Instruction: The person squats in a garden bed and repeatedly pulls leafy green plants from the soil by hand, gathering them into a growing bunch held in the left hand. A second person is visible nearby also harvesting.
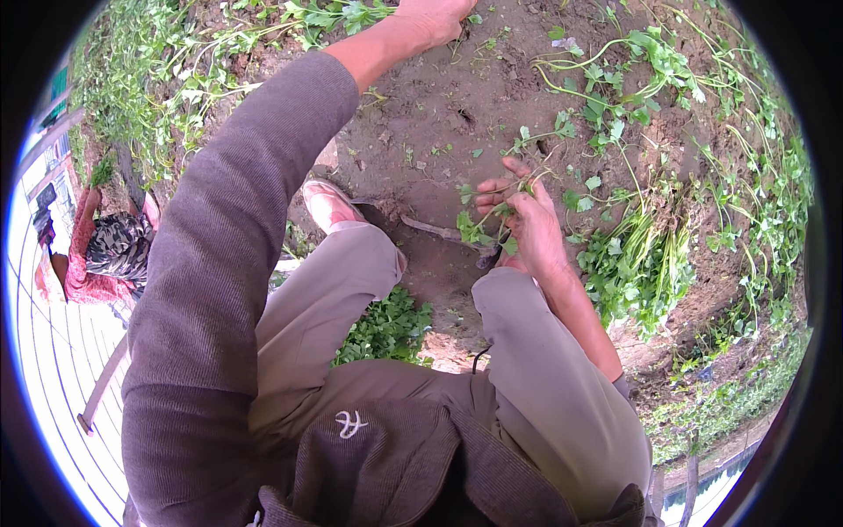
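My left hand reaches far forward over the soil at the top of the view. The upper edge cuts off part of it, so its fingers and anything in them are hard to make out. My right hand is in front of my right knee, palm partly up, with thumb and fingers closed on a small sprig of celery-like greens. Just right of that wrist lies a bundle of cut greens, its pale stems lying together. A curved stick or tool handle rests on the ground between my feet.
Leafy plants grow at the left and right. Loose stems lie on bare soil. More cut greens lie beneath my legs. At far left another person in patterned clothing is near a green bunch.
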`<state>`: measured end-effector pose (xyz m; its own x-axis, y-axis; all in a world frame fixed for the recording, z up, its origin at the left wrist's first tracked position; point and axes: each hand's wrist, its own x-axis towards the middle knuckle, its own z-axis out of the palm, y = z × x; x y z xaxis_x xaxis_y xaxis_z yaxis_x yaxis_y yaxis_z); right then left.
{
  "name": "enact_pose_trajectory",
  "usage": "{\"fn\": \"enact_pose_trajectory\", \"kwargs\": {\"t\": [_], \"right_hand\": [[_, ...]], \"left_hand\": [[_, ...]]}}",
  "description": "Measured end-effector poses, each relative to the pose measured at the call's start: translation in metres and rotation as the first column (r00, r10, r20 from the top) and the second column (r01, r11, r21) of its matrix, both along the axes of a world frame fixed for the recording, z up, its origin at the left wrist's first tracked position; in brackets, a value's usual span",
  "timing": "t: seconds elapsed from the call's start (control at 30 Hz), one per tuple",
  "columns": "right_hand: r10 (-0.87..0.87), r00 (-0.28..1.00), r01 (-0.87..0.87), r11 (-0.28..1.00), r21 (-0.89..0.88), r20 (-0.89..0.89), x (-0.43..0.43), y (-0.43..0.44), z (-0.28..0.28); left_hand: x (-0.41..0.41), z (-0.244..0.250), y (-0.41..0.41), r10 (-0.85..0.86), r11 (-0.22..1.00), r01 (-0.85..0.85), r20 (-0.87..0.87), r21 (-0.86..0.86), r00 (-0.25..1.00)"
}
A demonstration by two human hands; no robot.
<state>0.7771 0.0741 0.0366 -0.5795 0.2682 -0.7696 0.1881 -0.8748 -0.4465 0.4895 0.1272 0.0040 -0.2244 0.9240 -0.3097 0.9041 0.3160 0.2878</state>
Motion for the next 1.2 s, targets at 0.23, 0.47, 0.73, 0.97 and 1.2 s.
{"fn": "enact_pose_trajectory", "kwargs": {"t": [0.23,0.47,0.73,0.97,1.2], "right_hand": [[0.002,0.997,-0.004,1.000,-0.018,-0.074,0.000,-0.005,0.000],[-0.061,0.986,0.059,0.998,-0.020,-0.158,0.009,-0.007,-0.002],[0.041,0.998,-0.039,0.998,-0.047,0.042,0.005,-0.014,0.003],[-0.115,0.988,0.102,0.987,0.127,0.102,0.022,-0.013,-0.011],[-0.091,0.982,0.080,0.994,0.073,0.163,0.047,-0.021,-0.013]], "left_hand": [[0.013,-0.009,-0.015,-0.134,0.783,0.294,-0.313,0.548,0.940],[0.122,0.020,-0.098,0.332,0.943,-0.089,0.921,-0.320,0.202],[0.130,0.023,-0.119,0.526,0.800,-0.210,0.825,-0.562,-0.204],[0.108,0.021,-0.132,0.603,0.747,-0.244,0.785,-0.619,-0.143],[0.066,0.022,-0.121,0.110,0.993,-0.074,0.477,-0.093,0.872]]}}
